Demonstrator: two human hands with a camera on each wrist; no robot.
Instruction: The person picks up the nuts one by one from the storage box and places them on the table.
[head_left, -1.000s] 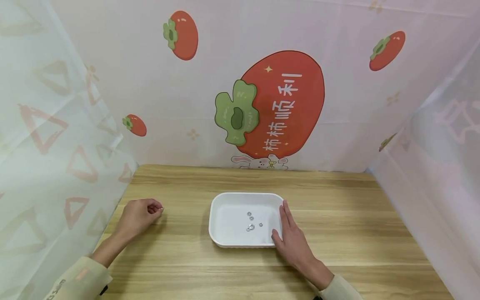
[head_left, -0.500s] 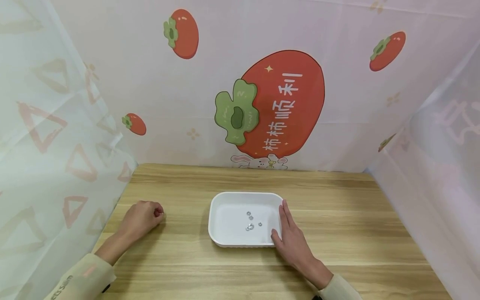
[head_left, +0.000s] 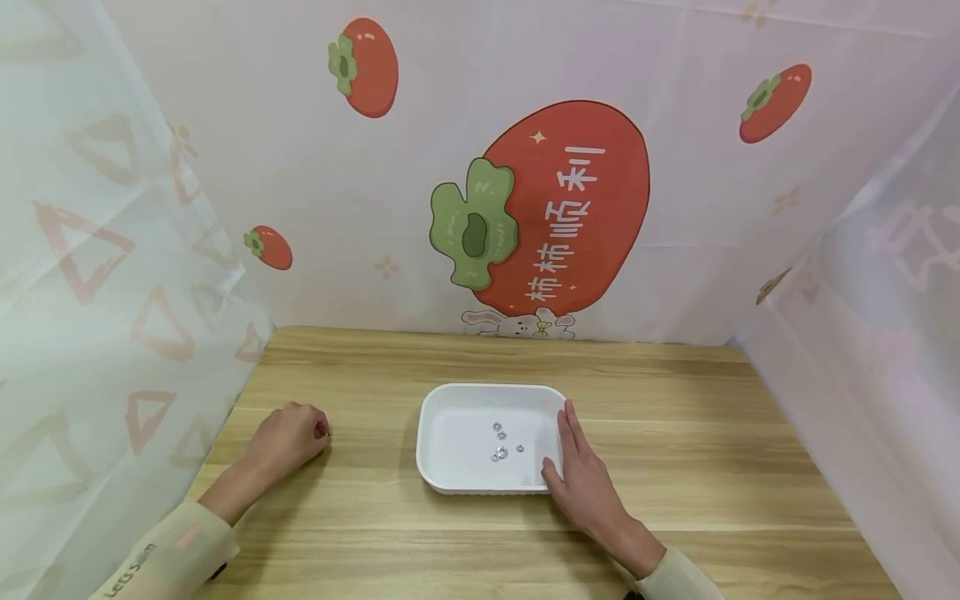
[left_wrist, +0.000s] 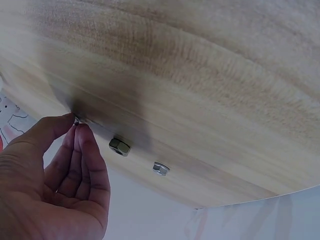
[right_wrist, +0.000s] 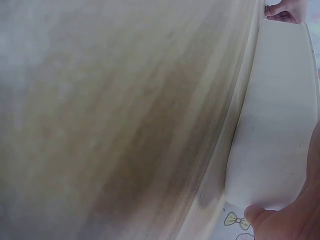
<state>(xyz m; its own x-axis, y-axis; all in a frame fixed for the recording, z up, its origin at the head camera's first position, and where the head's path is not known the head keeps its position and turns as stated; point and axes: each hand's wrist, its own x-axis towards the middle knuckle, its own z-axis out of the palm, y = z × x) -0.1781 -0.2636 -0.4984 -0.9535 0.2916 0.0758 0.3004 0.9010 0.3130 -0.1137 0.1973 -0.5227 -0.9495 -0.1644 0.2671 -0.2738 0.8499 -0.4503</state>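
My left hand (head_left: 291, 437) is low over the left part of the wooden table. Its thumb and forefinger pinch a small metal nut (left_wrist: 76, 120), mostly covered by the fingertips. Beside that hand in the left wrist view lie a larger hex nut (left_wrist: 119, 146) and a flanged nut (left_wrist: 161, 168); the head view does not show them. My right hand (head_left: 588, 483) holds the right end of a white tray (head_left: 450, 479), fingers along the outer wall and thumb over the rim. Several small metal nuts (head_left: 502, 452) lie on the tray's floor, right of its middle.
The wood-grain table (head_left: 697, 467) ends at a hanging cloth backdrop (head_left: 405, 208) printed with persimmons. Pale cloth walls close in both sides. The tray stands at the middle of the table, between the two hands.
My left hand has shifted slightly nearer and turned, its pinching fingertips now pointing lower. The right hand, the tray and the nuts in it stay put.
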